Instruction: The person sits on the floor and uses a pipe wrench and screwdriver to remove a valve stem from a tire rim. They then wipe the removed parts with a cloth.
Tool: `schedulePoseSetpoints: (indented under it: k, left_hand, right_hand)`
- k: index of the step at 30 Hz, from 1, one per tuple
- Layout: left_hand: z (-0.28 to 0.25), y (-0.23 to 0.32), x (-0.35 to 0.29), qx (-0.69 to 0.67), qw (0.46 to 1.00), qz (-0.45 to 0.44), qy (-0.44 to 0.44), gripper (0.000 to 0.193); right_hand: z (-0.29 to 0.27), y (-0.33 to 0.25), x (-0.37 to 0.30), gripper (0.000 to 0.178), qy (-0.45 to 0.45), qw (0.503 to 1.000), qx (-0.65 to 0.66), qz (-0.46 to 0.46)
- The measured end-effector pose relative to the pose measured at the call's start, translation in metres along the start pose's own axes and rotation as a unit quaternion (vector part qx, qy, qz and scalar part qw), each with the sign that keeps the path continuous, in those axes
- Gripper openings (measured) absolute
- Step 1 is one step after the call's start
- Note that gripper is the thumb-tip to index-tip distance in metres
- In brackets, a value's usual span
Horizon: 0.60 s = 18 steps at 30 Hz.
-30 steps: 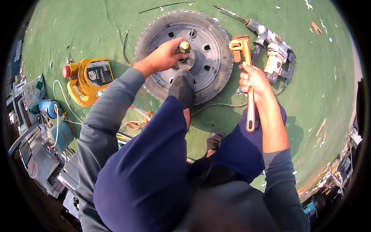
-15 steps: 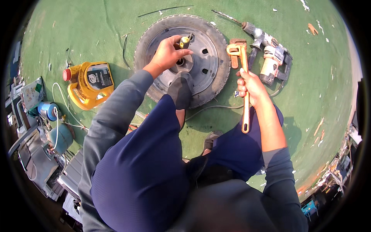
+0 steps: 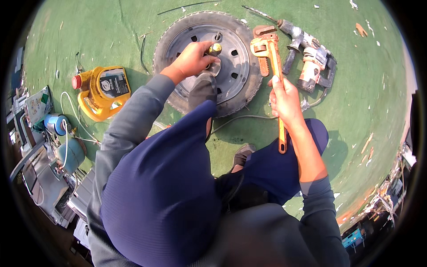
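Left hand point(image 3: 192, 60) pinches brass fitting point(image 3: 215, 48) at wheel point(image 3: 209, 58) hub; right hand point(image 3: 284, 100) clenches orange wrench point(image 3: 272, 66).

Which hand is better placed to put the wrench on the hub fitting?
Right hand, probably: it grips the orange pipe wrench, jaws beside the wheel. Left hand is holding the brass fitting.

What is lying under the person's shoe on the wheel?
The grey shoe rests on the grey steel wheel rim inside the black tyre. The rim part beneath the sole is covered.

Power drill point(image 3: 311, 62) probably crowding wheel point(image 3: 209, 58)
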<state>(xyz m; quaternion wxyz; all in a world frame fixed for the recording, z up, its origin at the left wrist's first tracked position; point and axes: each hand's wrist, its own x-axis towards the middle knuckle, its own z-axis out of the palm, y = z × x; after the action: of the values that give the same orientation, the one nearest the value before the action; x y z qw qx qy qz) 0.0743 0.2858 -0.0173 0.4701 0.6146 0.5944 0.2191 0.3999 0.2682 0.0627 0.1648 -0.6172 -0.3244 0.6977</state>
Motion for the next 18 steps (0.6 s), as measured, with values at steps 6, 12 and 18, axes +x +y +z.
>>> schedulePoseSetpoints:
  k: [6,12,18]
  left_hand:
    - [0.004,-0.004,-0.011,0.025,0.999,-0.018,-0.037,0.031]
    - [0.004,-0.014,-0.012,0.021,0.999,-0.017,0.029,0.035]
    - [-0.003,0.005,-0.006,-0.043,0.999,-0.015,0.028,0.029]
  right_hand:
    - [0.016,0.021,-0.011,0.037,-0.024,0.999,0.016,-0.028]
    - [0.023,0.037,0.007,0.039,-0.014,0.998,-0.035,-0.048]
    - [0.024,0.028,0.005,0.037,-0.01,0.998,-0.001,-0.065]
